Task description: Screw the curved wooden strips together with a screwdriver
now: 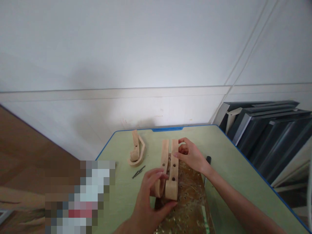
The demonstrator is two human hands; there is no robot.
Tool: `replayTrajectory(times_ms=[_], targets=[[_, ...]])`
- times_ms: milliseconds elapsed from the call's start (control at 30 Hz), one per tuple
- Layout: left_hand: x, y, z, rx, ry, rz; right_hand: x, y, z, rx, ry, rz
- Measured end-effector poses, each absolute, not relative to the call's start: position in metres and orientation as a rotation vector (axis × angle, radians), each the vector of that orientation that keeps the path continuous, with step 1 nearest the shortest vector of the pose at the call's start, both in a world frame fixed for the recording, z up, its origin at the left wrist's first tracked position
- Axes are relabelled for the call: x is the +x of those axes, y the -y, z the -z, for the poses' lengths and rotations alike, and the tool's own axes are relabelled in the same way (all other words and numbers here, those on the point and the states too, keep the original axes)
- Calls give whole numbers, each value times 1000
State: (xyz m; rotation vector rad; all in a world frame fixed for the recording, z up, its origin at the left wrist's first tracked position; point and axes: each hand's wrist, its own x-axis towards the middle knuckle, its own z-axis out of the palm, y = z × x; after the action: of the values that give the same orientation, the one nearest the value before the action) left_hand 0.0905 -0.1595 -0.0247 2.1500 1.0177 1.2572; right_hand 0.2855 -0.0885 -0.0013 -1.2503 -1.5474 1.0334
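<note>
Two pale tan straps, apparently leather, lie side by side on a scuffed brown board point(188, 195) full of small holes. The right strap point(174, 170) has two dark holes and a folded-over near end. One hole shows in the left strap point(165, 152), whose near end curls into a loop. My right hand point(191, 154) pinches the right strap's edge towards its far end. With fingers at the left strap's loop and thumb against the fold of the right strap, my left hand point(152, 195) closes around the near ends.
A bent pair of similar pale strips point(136, 149) lies at the table's back left, with thin dark metal pins point(138, 171) nearby. A black-handled tool point(208, 160) lies right of the board. Dark panels point(263, 130) lean beside the green table point(234, 182); a wall stands behind.
</note>
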Motion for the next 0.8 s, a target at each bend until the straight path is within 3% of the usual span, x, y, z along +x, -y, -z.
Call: replayTrajectory(times_ms=[400, 800], targets=[[101, 176, 33, 1498, -1083, -1222, 279, 90, -4, -1221, 1627, -1107], [98, 172, 36, 1560, -1165, -1218, 279, 84, 4, -1280, 1611, -1049]])
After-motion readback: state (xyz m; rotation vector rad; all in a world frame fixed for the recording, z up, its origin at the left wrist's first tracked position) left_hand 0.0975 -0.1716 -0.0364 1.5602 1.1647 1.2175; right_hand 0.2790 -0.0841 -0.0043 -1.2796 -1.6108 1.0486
